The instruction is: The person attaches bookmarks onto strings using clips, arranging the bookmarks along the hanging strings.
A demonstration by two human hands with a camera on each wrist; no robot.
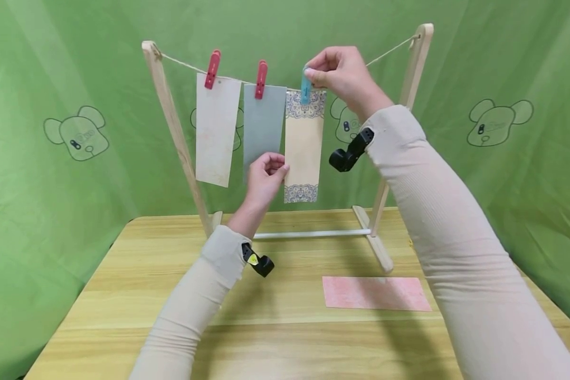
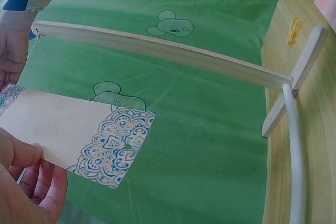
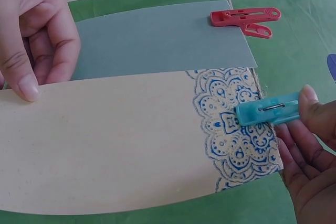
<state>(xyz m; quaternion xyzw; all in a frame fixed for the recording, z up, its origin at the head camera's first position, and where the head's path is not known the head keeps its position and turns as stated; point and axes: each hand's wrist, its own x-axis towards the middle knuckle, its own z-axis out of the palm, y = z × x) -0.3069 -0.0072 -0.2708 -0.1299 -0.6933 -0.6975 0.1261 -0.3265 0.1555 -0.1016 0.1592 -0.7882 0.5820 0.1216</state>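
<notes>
A cream card with blue lace patterns point(image 1: 304, 145) hangs at the twine line, its top edge under a blue clothespin point(image 1: 306, 91). My right hand point(image 1: 342, 76) pinches the handle end of that clothespin between thumb and fingers; in the right wrist view the clothespin's jaws point(image 3: 252, 115) lie over the patterned end. With thumb and fingers, my left hand point(image 1: 266, 179) pinches the card's left edge, low down. Left of it hang a grey-blue card point(image 1: 263, 121) and a white card point(image 1: 216, 132), each under a red clothespin point(image 1: 261, 79).
The twine runs between two wooden posts point(image 1: 415, 68) joined low by a white bar point(image 1: 313, 233). A pink card point(image 1: 375, 293) lies flat on the wooden table point(image 1: 123, 295), in front of the stand's right foot point(image 1: 377, 250). Green cloth point(image 1: 95, 221) surrounds the table.
</notes>
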